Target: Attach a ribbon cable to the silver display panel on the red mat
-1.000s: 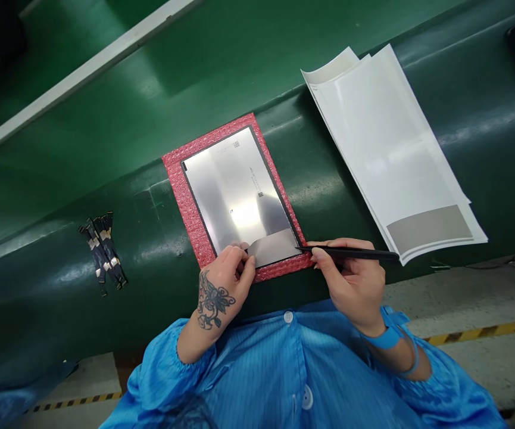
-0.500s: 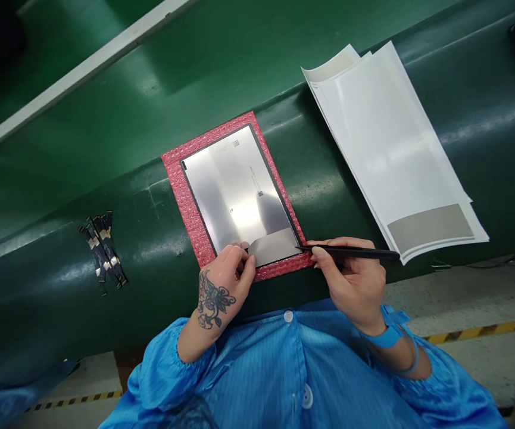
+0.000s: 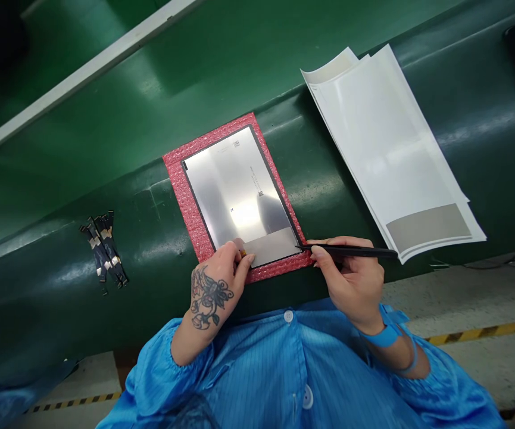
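Note:
A display panel [image 3: 221,185] with a shiny silver back lies on a pink bubble-wrap sheet [image 3: 186,214]. Along the panel's near edge is a grey adhesive strip [image 3: 270,245]. My left hand [image 3: 217,280] has its thumb and bent fingers closed at the strip's left end; the fingertips are partly hidden. A small orange-gold bit shows beside that thumb. Black tweezers [image 3: 359,251] are gripped in my right hand [image 3: 350,277], their tip touching the strip's right end near the panel corner.
White backing sheets [image 3: 386,137] lie stacked on the right, with another grey strip [image 3: 429,227] on the top one. Several small black flex cables [image 3: 104,250] are bunched at the left. Everything rests on a dark green mat [image 3: 150,238]; a pale rail [image 3: 83,71] runs behind.
My left hand has slid slightly left along the strip, uncovering more of its left part. My right hand and the tweezers stay almost where they were.

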Motion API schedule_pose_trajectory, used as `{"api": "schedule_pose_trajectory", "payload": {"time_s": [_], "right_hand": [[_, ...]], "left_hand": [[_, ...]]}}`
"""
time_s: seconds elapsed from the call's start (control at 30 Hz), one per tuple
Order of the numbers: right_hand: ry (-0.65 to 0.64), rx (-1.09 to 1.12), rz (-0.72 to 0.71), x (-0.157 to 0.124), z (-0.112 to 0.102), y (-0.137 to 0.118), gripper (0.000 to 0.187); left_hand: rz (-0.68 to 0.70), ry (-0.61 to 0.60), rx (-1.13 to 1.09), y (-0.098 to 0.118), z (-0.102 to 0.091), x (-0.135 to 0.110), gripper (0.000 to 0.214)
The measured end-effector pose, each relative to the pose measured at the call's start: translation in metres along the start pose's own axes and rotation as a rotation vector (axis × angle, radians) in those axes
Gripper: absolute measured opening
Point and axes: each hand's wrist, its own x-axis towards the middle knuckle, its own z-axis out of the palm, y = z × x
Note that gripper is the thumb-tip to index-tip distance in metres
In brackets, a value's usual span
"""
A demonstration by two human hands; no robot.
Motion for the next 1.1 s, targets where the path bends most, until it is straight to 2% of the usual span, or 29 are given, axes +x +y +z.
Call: {"api": "schedule_pose_trajectory", "payload": {"time_s": [0.13,0.27,0.37,0.47,0.57,0.63,0.7,0.77,0.93,1.1], "right_hand": [[0.004,-0.012,-0.003,0.000,0.000,0.001,0.014],[0.011,-0.015,0.024,0.000,0.001,0.002,0.017],[0.004,-0.017,0.036,0.000,0.001,0.002,0.018],[0.007,-0.020,0.017,0.000,0.002,0.002,0.017],[0.016,-0.028,0.007,0.001,0.002,0.002,0.017],[0.017,-0.031,0.007,0.001,0.002,0.002,0.018],[0.013,-0.024,0.007,0.001,0.002,0.001,0.017],[0.003,-0.005,0.014,0.001,0.002,0.001,0.017],[0.005,0.025,0.046,0.002,0.002,0.001,0.017],[0.025,0.116,0.098,0.005,0.003,0.000,0.020]], "left_hand": [[-0.025,0.026,0.003,-0.007,0.001,0.002,0.034],[0.066,0.097,-0.024,-0.013,0.003,-0.001,0.034],[0.175,0.259,-0.067,-0.010,0.001,-0.005,0.029],[0.366,0.401,-0.027,0.001,0.008,-0.008,0.016],[0.611,0.322,0.133,0.014,0.028,-0.007,0.029],[0.684,0.223,0.242,0.018,0.044,-0.005,0.048],[0.684,0.155,0.314,0.018,0.057,-0.003,0.068],[0.678,0.134,0.352,0.015,0.063,-0.003,0.076],[0.687,0.164,0.372,0.014,0.061,-0.005,0.077],[0.672,0.141,0.391,0.015,0.060,-0.005,0.075]]}}
